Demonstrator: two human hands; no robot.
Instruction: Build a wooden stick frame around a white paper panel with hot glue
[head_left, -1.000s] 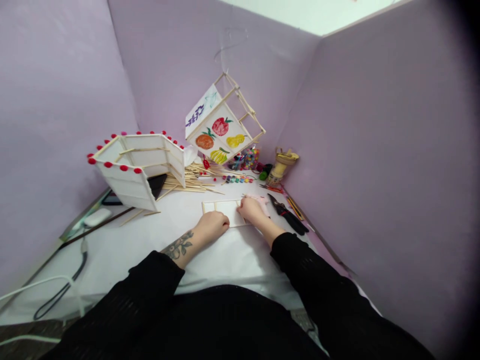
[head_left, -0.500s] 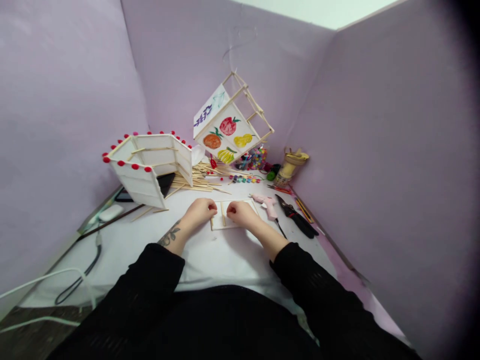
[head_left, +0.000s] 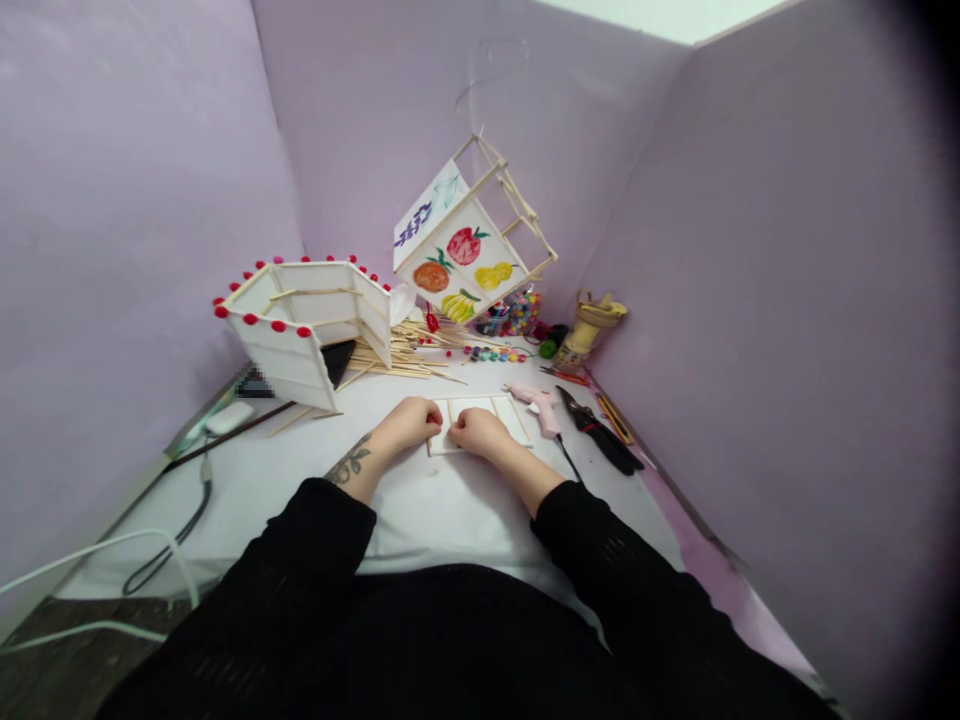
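Observation:
A small white panel (head_left: 512, 420) edged and crossed with thin wooden sticks lies flat on the table before me. My left hand (head_left: 412, 422) is closed at its left edge, thumb and fingers pressed together beside the edge stick. Over the left part of the panel, my right hand (head_left: 480, 432) is also closed in a pinch, by one of the cross sticks (head_left: 452, 411). Whatever either hand pinches is hidden or too small to name. The two sets of fingertips are close together, with a narrow gap between them.
Right of the panel lie a pink glue gun (head_left: 541, 408) and black-handled cutters (head_left: 600, 430). Behind are loose wooden sticks (head_left: 409, 350) and a painted fruit lantern (head_left: 476, 245). A white folding frame with red pompoms (head_left: 289, 365) stands left. Purple walls (head_left: 750, 300) enclose the table.
My right hand has shifted a little left across the panel, closer to my left hand, uncovering more of the panel's right side. The whole view has tilted slightly.

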